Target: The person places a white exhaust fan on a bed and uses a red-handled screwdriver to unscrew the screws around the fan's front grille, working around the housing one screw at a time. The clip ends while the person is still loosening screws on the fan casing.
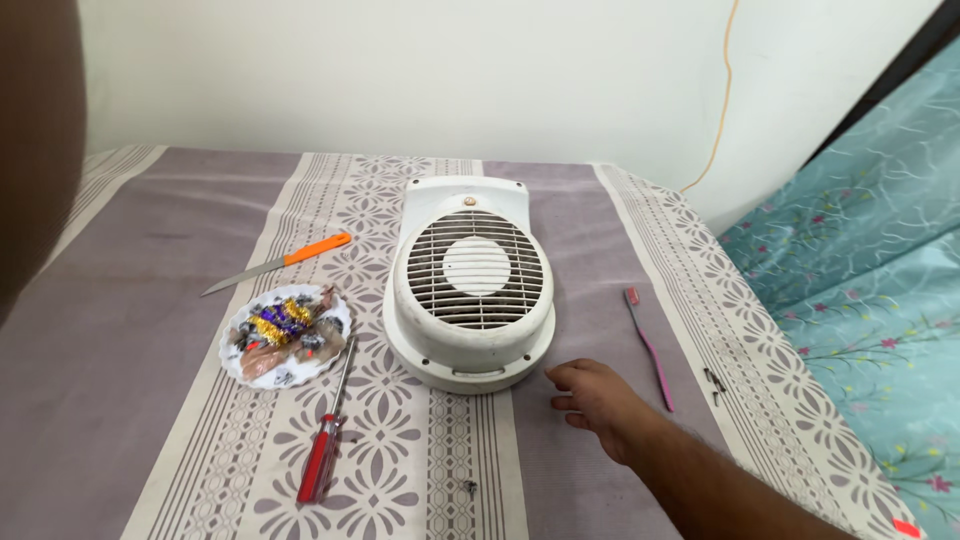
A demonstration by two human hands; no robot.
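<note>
A white fan heater (470,285) with a round grille lies face up in the middle of a table covered by a grey patterned cloth (130,330). My right hand (597,402) rests on the cloth just right of the heater's lower rim, fingers loosely curled, holding nothing. A dark blurred shape (38,140) fills the upper left corner, very close to the camera; I cannot tell whether it is my left hand. A red-handled screwdriver (325,440) lies below a small plate.
A small patterned plate (285,336) holds wrappers and bits. An orange-handled knife (280,262) lies above it. A pink toothbrush (648,345) lies right of the heater. A small screw (469,487) sits near the front. A teal flowered bed (870,290) stands at right.
</note>
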